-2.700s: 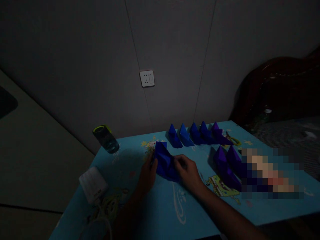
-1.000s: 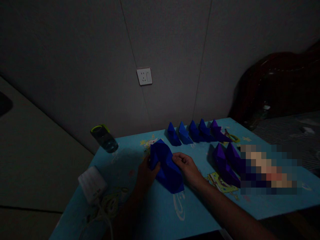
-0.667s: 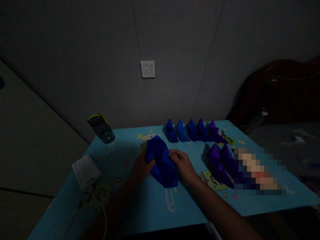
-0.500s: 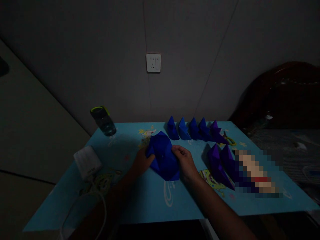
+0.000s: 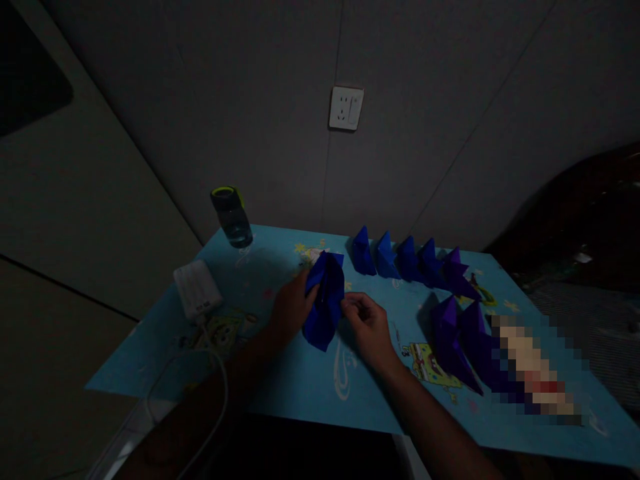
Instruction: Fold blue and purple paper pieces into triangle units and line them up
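Left hand [image 5: 291, 305] and right hand [image 5: 369, 327] pinch one blue paper [image 5: 324, 312] near seven paper boats [image 5: 431, 261].

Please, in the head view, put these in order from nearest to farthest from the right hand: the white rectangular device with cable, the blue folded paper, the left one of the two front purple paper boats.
1. Blue folded paper, touching the right hand, on its left.
2. Left front purple paper boat, to the hand's right.
3. White rectangular device, far to the left.

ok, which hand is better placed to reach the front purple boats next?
Right, probably: the right hand is nearer the purple boats; the left hand grips the blue paper farther away.
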A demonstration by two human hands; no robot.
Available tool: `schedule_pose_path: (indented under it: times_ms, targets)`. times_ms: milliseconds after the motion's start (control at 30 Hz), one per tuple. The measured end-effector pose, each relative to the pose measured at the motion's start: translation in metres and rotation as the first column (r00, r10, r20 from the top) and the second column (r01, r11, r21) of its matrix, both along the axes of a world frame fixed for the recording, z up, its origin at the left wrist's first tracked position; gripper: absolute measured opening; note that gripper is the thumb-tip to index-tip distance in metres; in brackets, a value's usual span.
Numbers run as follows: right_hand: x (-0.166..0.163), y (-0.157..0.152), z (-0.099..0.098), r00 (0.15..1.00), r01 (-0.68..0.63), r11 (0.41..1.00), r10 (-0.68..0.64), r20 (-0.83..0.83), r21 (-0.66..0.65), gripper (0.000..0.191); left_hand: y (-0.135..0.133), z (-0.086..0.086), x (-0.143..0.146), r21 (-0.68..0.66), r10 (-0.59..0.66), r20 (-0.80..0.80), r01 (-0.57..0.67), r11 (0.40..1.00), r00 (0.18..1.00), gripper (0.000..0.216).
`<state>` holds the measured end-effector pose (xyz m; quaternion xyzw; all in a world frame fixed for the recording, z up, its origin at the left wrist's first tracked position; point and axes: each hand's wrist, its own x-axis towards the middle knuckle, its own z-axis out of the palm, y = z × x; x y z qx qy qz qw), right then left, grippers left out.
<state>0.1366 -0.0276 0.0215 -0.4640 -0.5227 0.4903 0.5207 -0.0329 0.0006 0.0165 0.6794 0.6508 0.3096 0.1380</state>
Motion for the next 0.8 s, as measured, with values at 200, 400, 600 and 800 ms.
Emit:
schedule_pose_path:
  times_ms: [200,400,600,800]
  targets:
    - [0.0,-0.003,-0.001,0.996,-0.068,0.998,0.067,0.064,0.018,0.023,0.004,-0.006,0.002,-0.011,-0.04,0.02,0.04,0.999,0.999,0.026]
    - [0.006,0.004,0.001,0.998,0.043,0.999,-0.043,0.038,0.004,0.023,0.003,-0.006,0.001,0.019,-0.156,0.108,0.154,0.988,0.982,0.036]
    - [0.013,0.01,0.001,0.992,0.124,0.992,-0.124,0.002,-0.026,0.024,0.003,-0.008,0.001,0.062,-0.243,0.208,0.236,0.97,0.947,0.059]
    - [0.012,0.011,0.001,0.991,0.13,0.991,-0.13,-0.011,-0.019,0.026,0.005,-0.006,0.0,0.005,-0.225,0.21,0.229,0.973,0.952,0.061]
